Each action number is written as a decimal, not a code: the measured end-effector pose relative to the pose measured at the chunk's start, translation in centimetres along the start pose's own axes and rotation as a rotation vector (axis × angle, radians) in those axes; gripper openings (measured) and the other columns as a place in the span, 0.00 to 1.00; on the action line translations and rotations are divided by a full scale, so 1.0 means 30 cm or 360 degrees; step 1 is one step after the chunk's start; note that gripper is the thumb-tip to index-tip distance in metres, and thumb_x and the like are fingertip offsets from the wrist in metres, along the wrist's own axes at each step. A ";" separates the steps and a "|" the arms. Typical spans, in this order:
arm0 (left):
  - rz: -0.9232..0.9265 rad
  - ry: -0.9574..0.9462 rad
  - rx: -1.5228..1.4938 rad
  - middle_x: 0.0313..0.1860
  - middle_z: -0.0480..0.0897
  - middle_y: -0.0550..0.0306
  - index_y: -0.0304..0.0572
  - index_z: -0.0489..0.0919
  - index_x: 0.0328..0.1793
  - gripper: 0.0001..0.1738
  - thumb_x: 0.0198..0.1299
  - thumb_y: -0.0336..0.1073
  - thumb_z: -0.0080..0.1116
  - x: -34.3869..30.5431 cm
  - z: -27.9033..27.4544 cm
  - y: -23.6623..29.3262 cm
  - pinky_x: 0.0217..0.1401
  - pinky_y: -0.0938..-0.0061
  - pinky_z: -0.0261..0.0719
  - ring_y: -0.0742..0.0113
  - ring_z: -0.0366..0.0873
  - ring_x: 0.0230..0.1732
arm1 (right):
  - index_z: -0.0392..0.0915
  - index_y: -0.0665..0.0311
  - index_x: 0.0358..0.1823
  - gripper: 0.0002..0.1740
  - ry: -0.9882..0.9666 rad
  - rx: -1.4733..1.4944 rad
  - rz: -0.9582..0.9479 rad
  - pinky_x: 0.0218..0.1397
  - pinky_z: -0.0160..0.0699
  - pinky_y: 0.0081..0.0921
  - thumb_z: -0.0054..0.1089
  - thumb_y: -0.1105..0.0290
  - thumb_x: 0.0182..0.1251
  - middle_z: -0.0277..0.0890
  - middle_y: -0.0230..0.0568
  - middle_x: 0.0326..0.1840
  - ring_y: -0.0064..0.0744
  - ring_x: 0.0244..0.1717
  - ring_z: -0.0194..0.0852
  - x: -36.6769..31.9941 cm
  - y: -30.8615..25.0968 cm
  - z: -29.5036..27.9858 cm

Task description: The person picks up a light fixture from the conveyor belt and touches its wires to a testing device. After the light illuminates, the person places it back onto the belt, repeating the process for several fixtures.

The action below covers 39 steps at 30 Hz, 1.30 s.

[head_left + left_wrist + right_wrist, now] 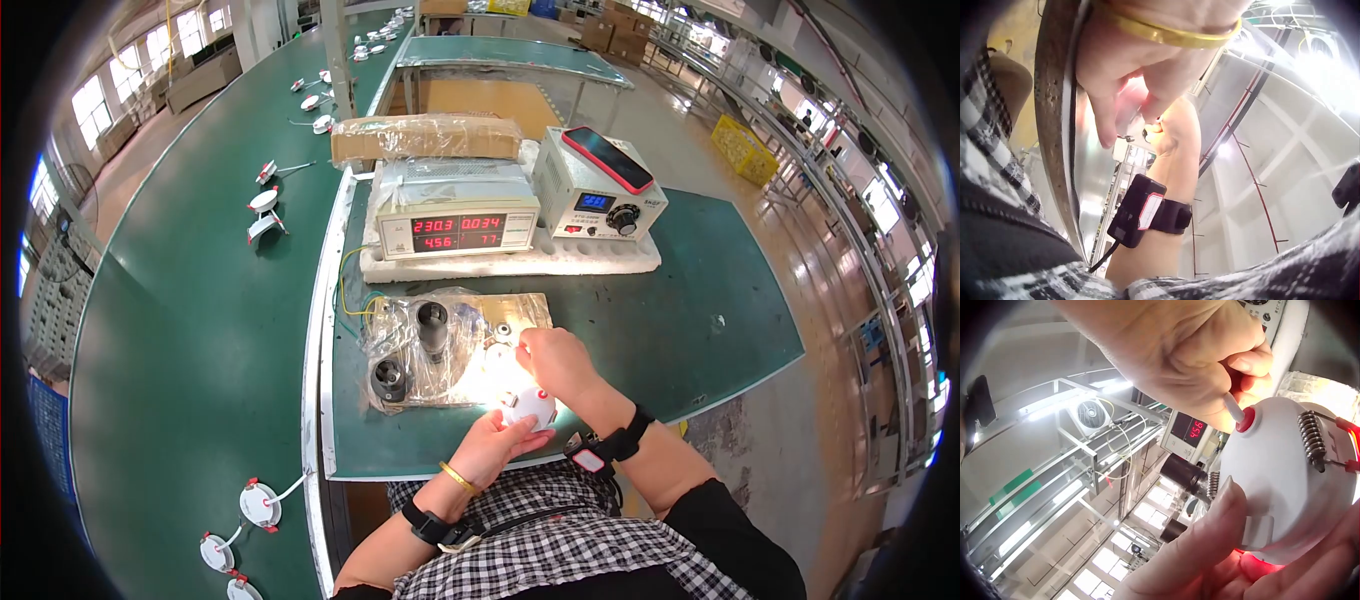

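A white round downlight (pixel 530 408) with spring clips and a red cable grommet is in my left hand (pixel 485 448), thumb over its back and fingers beneath. Strong light spills from its far side onto the plastic-wrapped board (pixel 455 385). In the right wrist view a short white cable (pixel 1233 407) leaves the grommet and runs into my right hand (pixel 1200 359), whose curled fingers grip it; its far end is hidden. The left wrist view catches the left hand (pixel 1147 69) from behind, with the lamp mostly covered and glaring.
Behind the board stand a power meter (pixel 460 236) with red digits and a voltage box (pixel 590 205) carrying a red-edged phone (pixel 607 158). Two black cylinders, one upright (pixel 432 325), sit on the board. Along the left, a green belt (pixel 200 350) bears several downlights (pixel 260 503).
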<state>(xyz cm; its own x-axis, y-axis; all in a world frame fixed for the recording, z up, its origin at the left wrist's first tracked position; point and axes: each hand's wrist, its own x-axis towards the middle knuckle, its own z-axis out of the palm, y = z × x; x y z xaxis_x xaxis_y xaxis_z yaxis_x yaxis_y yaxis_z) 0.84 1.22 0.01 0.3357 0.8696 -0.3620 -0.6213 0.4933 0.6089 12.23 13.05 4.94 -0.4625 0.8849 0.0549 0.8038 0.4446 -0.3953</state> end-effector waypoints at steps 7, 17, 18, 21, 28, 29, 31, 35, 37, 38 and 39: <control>0.0055 -0.0016 0.0209 0.56 0.75 0.46 0.25 0.66 0.61 0.21 0.66 0.30 0.53 0.005 0.006 -0.007 0.62 0.69 0.77 0.57 0.78 0.55 | 0.78 0.66 0.27 0.12 -0.0004 -0.0027 -0.0017 0.37 0.77 0.45 0.54 0.64 0.61 0.79 0.52 0.26 0.52 0.32 0.80 -0.001 0.005 0.001; 0.0035 -0.0117 0.0198 0.58 0.74 0.47 0.27 0.65 0.63 0.21 0.69 0.33 0.50 0.009 -0.008 -0.009 0.64 0.67 0.74 0.56 0.76 0.58 | 0.78 0.66 0.26 0.13 -0.0005 -0.0002 -0.0021 0.37 0.77 0.45 0.54 0.64 0.61 0.78 0.52 0.26 0.52 0.32 0.79 -0.001 0.010 0.005; 0.0026 -0.0119 0.0191 0.58 0.74 0.47 0.27 0.65 0.63 0.21 0.69 0.33 0.50 0.010 -0.010 -0.010 0.65 0.67 0.74 0.56 0.76 0.58 | 0.78 0.66 0.26 0.13 -0.0001 0.0002 -0.0029 0.37 0.77 0.46 0.54 0.64 0.61 0.78 0.53 0.26 0.52 0.32 0.79 -0.001 0.010 0.005; 0.0017 -0.0128 0.0178 0.59 0.73 0.47 0.28 0.65 0.64 0.22 0.69 0.34 0.50 0.014 -0.015 -0.013 0.65 0.66 0.74 0.56 0.75 0.58 | 0.78 0.66 0.26 0.13 0.0005 0.0005 -0.0040 0.37 0.77 0.46 0.54 0.64 0.61 0.78 0.53 0.26 0.53 0.32 0.79 0.000 0.009 0.006; -0.0004 -0.0133 0.0154 0.58 0.74 0.48 0.28 0.66 0.63 0.21 0.69 0.34 0.49 0.017 -0.021 -0.016 0.65 0.66 0.74 0.56 0.76 0.58 | 0.78 0.66 0.27 0.12 0.0013 0.0000 -0.0064 0.36 0.78 0.45 0.54 0.64 0.60 0.78 0.53 0.24 0.53 0.30 0.80 0.000 0.010 0.009; -0.0004 -0.0133 0.0154 0.58 0.74 0.48 0.28 0.66 0.63 0.21 0.69 0.34 0.49 0.017 -0.019 -0.014 0.65 0.66 0.74 0.56 0.76 0.58 | 0.78 0.66 0.27 0.12 0.0013 0.0000 -0.0064 0.36 0.78 0.45 0.54 0.64 0.60 0.78 0.53 0.24 0.53 0.30 0.80 0.001 0.012 0.010; -0.0007 -0.0132 0.0157 0.58 0.75 0.48 0.28 0.66 0.63 0.21 0.69 0.34 0.49 0.014 -0.015 -0.009 0.65 0.67 0.74 0.56 0.76 0.58 | 0.78 0.66 0.27 0.12 0.0009 -0.0011 -0.0066 0.36 0.78 0.45 0.54 0.64 0.60 0.78 0.53 0.24 0.52 0.30 0.80 0.003 0.015 0.015; 0.0004 -0.0150 0.0146 0.58 0.75 0.47 0.27 0.66 0.63 0.21 0.69 0.34 0.49 0.013 -0.017 -0.010 0.65 0.67 0.74 0.57 0.76 0.58 | 0.79 0.66 0.27 0.12 0.0023 0.0003 -0.0065 0.35 0.78 0.45 0.54 0.64 0.60 0.78 0.53 0.24 0.52 0.29 0.80 0.000 0.012 0.012; 0.0006 -0.0160 0.0123 0.58 0.75 0.47 0.27 0.66 0.63 0.21 0.69 0.34 0.50 0.011 -0.015 -0.007 0.65 0.67 0.74 0.57 0.76 0.58 | 0.79 0.66 0.26 0.12 0.0041 0.0006 -0.0063 0.35 0.78 0.45 0.54 0.65 0.60 0.78 0.53 0.24 0.53 0.29 0.80 0.000 0.010 0.013; 0.0002 -0.0160 0.0123 0.58 0.75 0.47 0.27 0.66 0.63 0.21 0.69 0.34 0.50 0.010 -0.013 -0.005 0.65 0.67 0.74 0.57 0.76 0.58 | 0.79 0.66 0.26 0.12 0.0039 0.0007 -0.0060 0.35 0.78 0.45 0.54 0.65 0.60 0.78 0.53 0.24 0.53 0.29 0.80 0.002 0.010 0.013; 0.0025 -0.0167 0.0131 0.58 0.75 0.47 0.27 0.65 0.64 0.22 0.70 0.35 0.49 0.009 -0.011 -0.001 0.66 0.67 0.73 0.56 0.76 0.59 | 0.78 0.66 0.25 0.12 0.0055 -0.0002 -0.0077 0.34 0.78 0.45 0.54 0.65 0.60 0.78 0.54 0.23 0.53 0.28 0.80 0.004 0.011 0.014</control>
<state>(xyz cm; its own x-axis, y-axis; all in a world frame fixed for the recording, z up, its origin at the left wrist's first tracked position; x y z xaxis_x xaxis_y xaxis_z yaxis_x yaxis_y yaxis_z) 0.73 1.43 -0.34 0.4014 0.8726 -0.2784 -0.5683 0.4757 0.6714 12.28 13.25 4.43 -0.4877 0.8666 0.1055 0.7811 0.4872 -0.3905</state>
